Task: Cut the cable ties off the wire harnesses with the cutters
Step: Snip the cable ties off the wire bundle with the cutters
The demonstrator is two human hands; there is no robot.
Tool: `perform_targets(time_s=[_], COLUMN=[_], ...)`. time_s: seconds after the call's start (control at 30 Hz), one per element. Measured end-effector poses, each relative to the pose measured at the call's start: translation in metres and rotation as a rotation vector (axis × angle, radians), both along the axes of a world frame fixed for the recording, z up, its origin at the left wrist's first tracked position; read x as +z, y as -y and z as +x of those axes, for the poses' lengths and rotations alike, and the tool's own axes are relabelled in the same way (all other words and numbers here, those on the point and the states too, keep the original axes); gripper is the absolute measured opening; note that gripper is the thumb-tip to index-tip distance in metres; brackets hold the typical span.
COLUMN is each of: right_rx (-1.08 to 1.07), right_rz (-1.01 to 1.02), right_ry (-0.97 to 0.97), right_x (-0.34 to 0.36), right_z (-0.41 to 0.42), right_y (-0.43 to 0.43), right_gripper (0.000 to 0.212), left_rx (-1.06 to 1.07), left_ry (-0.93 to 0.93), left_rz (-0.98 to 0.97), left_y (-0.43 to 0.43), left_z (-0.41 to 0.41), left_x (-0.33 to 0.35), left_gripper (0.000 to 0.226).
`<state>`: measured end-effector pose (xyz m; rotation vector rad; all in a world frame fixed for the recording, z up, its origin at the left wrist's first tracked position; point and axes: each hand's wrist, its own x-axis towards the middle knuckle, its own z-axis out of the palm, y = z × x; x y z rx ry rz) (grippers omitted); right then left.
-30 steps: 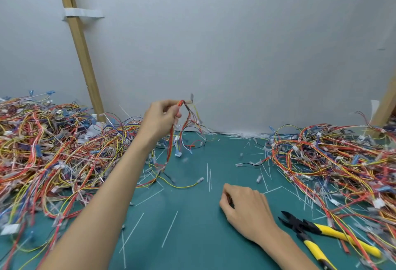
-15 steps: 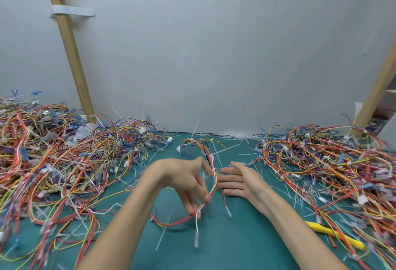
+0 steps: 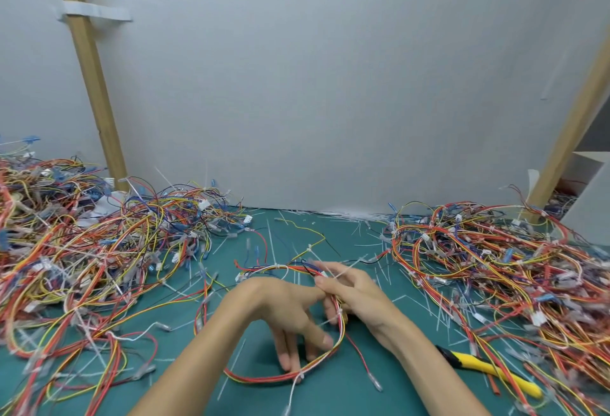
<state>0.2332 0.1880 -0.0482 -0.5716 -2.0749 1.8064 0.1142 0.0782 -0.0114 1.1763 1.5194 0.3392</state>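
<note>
Pinching wire harness (image 3: 264, 378): right hand (image 3: 359, 300); left hand (image 3: 284, 306) inside its loop (grip unclear); cutters (image 3: 488, 370) rightward, untouched.

A grey backboard (image 3: 330, 85) fills the upper frame, flanked by a left wooden post (image 3: 90, 78) bearing a white tape strip (image 3: 95, 14) and a right wooden post (image 3: 561, 151), above a green mat (image 3: 336, 399).

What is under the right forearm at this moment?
The yellow-handled cutters lie on the green mat, handles showing. Their cutting head runs beneath the right forearm and is hidden.
</note>
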Motion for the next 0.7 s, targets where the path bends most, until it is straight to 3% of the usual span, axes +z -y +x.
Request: perform_targets(time_s=[0.17, 0.23, 0.37, 0.57, 0.7], right_rx=[-0.106, -0.134, -0.119, -0.068, -0.034], right_rz=[-0.154, -0.222, -0.185, 0.014, 0.102], right_ry=[-0.136, -0.194, -0.236, -0.22, -0.183], right_x=[-0.003, -0.002, -0.005, -0.006, -0.008], right_z=[0.004, 0.006, 0.007, 0.004, 0.001], right_y=[-0.004, -0.006, -0.008, -0.001, 0.004], right_gripper=[0.033, 0.037, 0.045, 0.051, 0.049], left_rx=[0.203, 0.406, 0.829, 0.898, 1.017], left_ry=[0.079, 0.136, 0.425, 0.737, 0.98], left_rz=[0.19, 0.231, 0.375, 0.542, 0.67], left_y=[0.013, 0.015, 0.009, 0.0, -0.005], left_z=[-0.029, -0.04, -0.048, -0.046, -0.039], left_x=[0.011, 0.011, 0.003, 0.004, 0.007], left_gripper=[0.034, 0.043, 0.047, 0.022, 0.054])
